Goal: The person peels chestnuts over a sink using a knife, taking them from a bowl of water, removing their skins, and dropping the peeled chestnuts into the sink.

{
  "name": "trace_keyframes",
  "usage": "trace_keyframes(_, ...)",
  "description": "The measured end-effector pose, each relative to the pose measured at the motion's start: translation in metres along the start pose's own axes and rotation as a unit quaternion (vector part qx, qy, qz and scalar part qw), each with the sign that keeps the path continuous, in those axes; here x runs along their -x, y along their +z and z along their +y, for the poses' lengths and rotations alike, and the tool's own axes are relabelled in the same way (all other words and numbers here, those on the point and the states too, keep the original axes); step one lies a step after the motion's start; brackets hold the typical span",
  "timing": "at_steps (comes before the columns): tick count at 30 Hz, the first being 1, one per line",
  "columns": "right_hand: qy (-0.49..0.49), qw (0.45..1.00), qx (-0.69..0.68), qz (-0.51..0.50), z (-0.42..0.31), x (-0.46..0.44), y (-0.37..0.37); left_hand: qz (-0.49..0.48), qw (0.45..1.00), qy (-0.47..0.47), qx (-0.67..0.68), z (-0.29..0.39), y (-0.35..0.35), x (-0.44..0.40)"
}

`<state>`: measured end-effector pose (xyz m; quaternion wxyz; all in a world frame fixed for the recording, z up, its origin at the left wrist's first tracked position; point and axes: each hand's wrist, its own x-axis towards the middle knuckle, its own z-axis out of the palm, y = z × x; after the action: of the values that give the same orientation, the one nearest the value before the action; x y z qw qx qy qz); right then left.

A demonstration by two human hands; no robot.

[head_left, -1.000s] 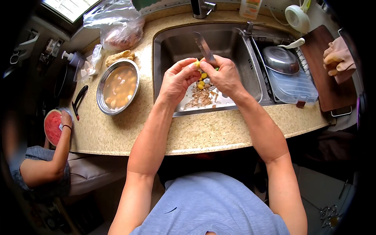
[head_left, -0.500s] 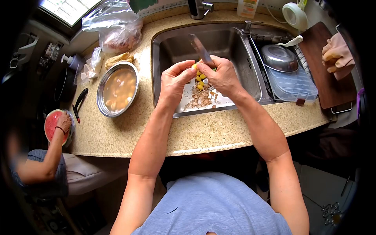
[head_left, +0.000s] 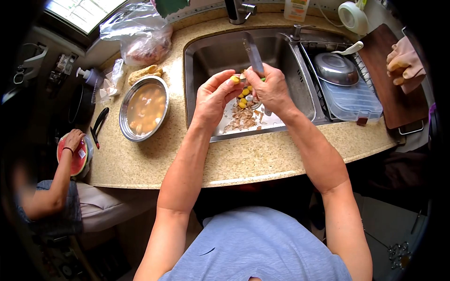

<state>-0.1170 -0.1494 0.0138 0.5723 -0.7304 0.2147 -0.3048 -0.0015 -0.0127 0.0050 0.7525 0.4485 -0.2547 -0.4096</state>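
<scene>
The left hand (head_left: 212,97) pinches a small rounded yellow piece (head_left: 235,79); the right hand (head_left: 272,90) grips a silver-bladed knife (head_left: 253,55). Below, thin brown peelings (head_left: 241,120) lie in the grey metal sink (head_left: 302,96).

held piece (head_left: 235,80): yellow | knife blade (head_left: 253,55): silver-grey | peelings (head_left: 241,121): brown | countertop (head_left: 262,159): speckled beige | shirt (head_left: 267,246): blue
</scene>
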Motion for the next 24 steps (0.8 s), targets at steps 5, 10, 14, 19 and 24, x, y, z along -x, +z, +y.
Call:
trace_keyframes(5,-0.003,0.999,0.017,0.033,-0.002,-0.002,-0.003,0.018,0.996,-0.016,0.082,0.003,-0.007,-0.003)
trace_keyframes(10,-0.018,0.997,0.068,0.018,-0.009,0.006,0.003,0.033,0.994,-0.025,0.103,0.005,-0.011,-0.002)
trace_keyframes(14,-0.131,0.986,0.102,-0.017,-0.001,0.003,0.0,0.02,0.997,-0.027,0.075,0.004,-0.004,-0.001)
trace_keyframes(19,-0.127,0.958,0.256,-0.015,-0.014,0.006,0.002,0.062,0.994,0.019,0.087,0.005,-0.007,-0.003)
trace_keyframes(24,-0.126,0.959,0.241,-0.08,-0.006,0.008,0.005,0.05,0.992,0.039,0.112,0.003,-0.014,-0.004)
